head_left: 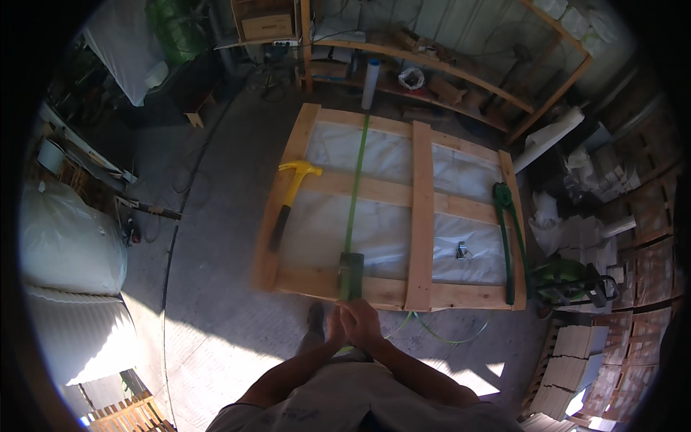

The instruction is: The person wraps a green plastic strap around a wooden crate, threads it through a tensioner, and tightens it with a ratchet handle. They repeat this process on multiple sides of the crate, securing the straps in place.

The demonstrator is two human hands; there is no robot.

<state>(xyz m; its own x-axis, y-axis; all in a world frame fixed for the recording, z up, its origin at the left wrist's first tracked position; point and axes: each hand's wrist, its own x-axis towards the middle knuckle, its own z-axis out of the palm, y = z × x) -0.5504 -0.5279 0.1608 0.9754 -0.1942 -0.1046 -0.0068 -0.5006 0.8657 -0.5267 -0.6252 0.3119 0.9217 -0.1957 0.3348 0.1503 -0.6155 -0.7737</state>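
- My left hand (336, 327) and right hand (362, 324) are close together at the near edge of the wooden crate (421, 216), fingers curled; I cannot tell what they grip.
- The green strap (358, 180) runs from the crate's far edge to a dark green piece (350, 276) at its near edge.
- A yellow hammer (291, 198) lies by the left edge, a long-handled green tool (505, 241) along the right.

The wooden crate (420, 216) carries a hammer (291, 191), green strap (357, 183), dark green device (350, 276), long-handled green tool (502, 209) and small metal piece (462, 250).
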